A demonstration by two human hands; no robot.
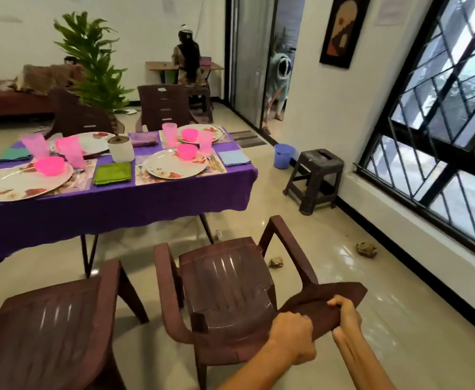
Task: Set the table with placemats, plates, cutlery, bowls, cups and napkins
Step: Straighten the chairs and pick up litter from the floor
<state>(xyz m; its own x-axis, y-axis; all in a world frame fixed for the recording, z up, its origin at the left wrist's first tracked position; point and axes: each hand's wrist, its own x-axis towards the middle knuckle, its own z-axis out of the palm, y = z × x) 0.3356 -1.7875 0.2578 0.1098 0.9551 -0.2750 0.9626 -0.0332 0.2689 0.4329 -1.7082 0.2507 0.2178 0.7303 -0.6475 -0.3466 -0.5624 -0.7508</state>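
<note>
Head view: left hand (292,337) and right hand (344,313) both gripped the top edge of a brown chair's (230,280) backrest, fingers curled over it. The chair stood on the floor, apart from the tabletop (174,190). There, four plates (171,166) on placemats (143,178) carried pink bowls (187,151); cups (169,134) and napkins (112,173) lay alongside.
</note>
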